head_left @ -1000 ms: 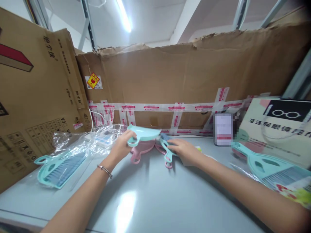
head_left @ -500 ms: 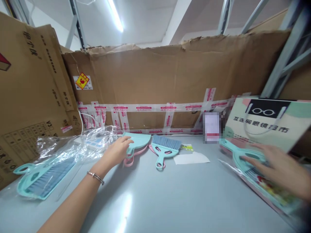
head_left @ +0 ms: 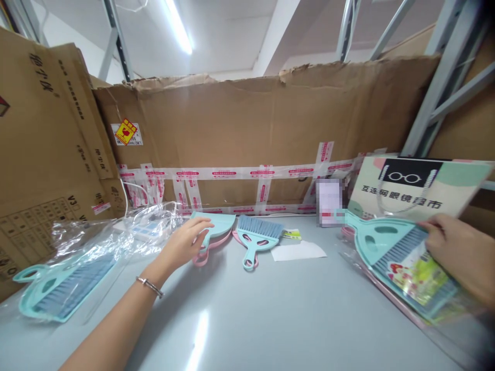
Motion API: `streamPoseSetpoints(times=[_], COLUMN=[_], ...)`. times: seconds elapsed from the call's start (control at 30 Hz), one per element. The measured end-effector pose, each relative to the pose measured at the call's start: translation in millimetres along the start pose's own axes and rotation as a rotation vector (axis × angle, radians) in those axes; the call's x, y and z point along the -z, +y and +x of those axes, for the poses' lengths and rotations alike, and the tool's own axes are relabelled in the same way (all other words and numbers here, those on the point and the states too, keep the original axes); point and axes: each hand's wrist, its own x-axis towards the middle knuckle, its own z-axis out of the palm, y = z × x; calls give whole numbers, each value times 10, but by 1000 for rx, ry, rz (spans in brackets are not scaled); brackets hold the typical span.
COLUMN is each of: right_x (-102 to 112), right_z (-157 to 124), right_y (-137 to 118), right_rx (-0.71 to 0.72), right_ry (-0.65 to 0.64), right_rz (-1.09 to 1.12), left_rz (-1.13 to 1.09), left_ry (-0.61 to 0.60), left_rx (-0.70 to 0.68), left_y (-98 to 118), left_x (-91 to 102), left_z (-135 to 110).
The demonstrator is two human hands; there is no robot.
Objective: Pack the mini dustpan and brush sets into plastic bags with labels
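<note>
My left hand (head_left: 188, 240) has its fingers apart at the left edge of a teal dustpan (head_left: 221, 224), which lies over a pink dustpan. Whether the fingertips touch it I cannot tell. My right hand (head_left: 460, 252) grips the edge of a teal dustpan and brush set (head_left: 390, 239) on the right, fingers partly hidden. A printed card (head_left: 413, 275) lies on this set's grey-blue bristles, and the set is tilted above pink ones in clear plastic. Between my hands a teal hand brush (head_left: 257, 241) lies over a pink one.
At the left lies another teal dustpan and brush set (head_left: 65, 283) in clear plastic. White paper (head_left: 299, 251) and a small yellow-green label (head_left: 291, 234) rest behind the middle. A paper bag (head_left: 410, 190) stands back right; a tall cardboard panel (head_left: 232, 123) bounds the table.
My right hand has gone from lying over the right-hand set to gripping its edge, and that set has risen and tilted. My left hand stays by the dustpan. The view has shifted slightly.
</note>
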Motion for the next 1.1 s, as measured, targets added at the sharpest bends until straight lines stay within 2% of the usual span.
streamPoseSetpoints(times=[0.1, 0.17, 0.23, 0.3, 0.33, 0.37, 0.4, 0.43, 0.5, 0.57, 0.6, 0.67, 0.73, 0.8, 1.0, 1.1], right_x=[127, 124, 53, -54, -106, -148, -175, -182, -138, -47, -2, 53, 49, 5, -98, -91], right_z=[57, 26, -109, -332, -456, -575, -682, -772, -895, -970, -1003, -1077, -1164, -1245, -1339, -1315], right_y=[-452, -872, -1371, -1879, -2104, -2294, -2439, -2533, -2576, -2482, -2416, -2304, -2257, -2265, -2283, -2238], right_rx=[-59, 22, 157, 284, 336, 379, 413, 427, 393, 333, 306, 247, 151, 28, -353, -353], right_ry=[-45, -44, -88, -203, -251, -305, -397, -423, -311, -200, -238, -485, -749, -891, -1063, -1065], right_rz=[11, 161, 368, 611, 661, 702, 808, 906, 1056, 1097, 1097, 1113, 1162, 1235, 1452, 1481], left_rz=[-185, -422, -756, -1058, -1139, -1185, -1209, -1220, -1244, -1280, -1295, -1321, -1326, -1324, -1418, -1442], left_ry=[112, 131, 21, -129, -191, -207, -187, -134, 26, 155, 199, 248, 258, 237, 159, 179], left_rx=[65, 241, 474, 556, 578, 599, 628, 668, 753, 800, 808, 790, 776, 768, 647, 637], left_y=[145, 327, 539, 714, 770, 799, 802, 782, 699, 611, 581, 556, 568, 589, 586, 571], left_x=[-3, -27, -72, -132, -163, -191, -214, -231, -251, -266, -277, -315, -369, -422, -470, -475], left_z=[40, 66, 78, 68, 56, 43, 30, 19, 10, 16, 22, 27, 16, -5, -41, -38])
